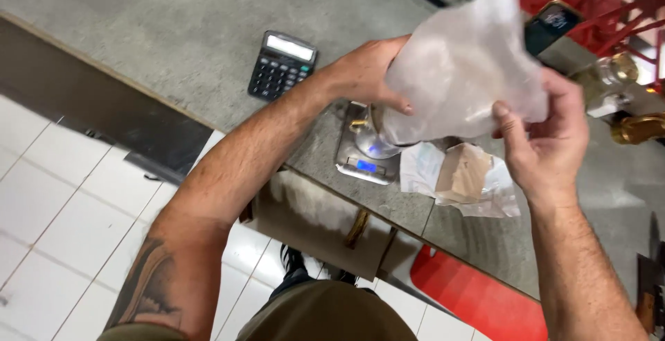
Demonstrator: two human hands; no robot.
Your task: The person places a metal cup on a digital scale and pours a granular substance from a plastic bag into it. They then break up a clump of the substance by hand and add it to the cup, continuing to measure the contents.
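A clear plastic bag [463,71] was held above the scale [367,148] on the bench [180,29], pinched in both grips, left hand [366,72] and right hand [547,136]; a loosened pinch could have spilled it.

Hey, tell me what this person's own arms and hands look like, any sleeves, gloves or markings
Both arms are bare to the edge of the picture, with no sleeves showing. The left hand and the right hand wear no gloves, and no rings or watch can be seen. The left arm carries a large dark tattoo with shaded, curving shapes near the elbow. The right forearm shows no markings.
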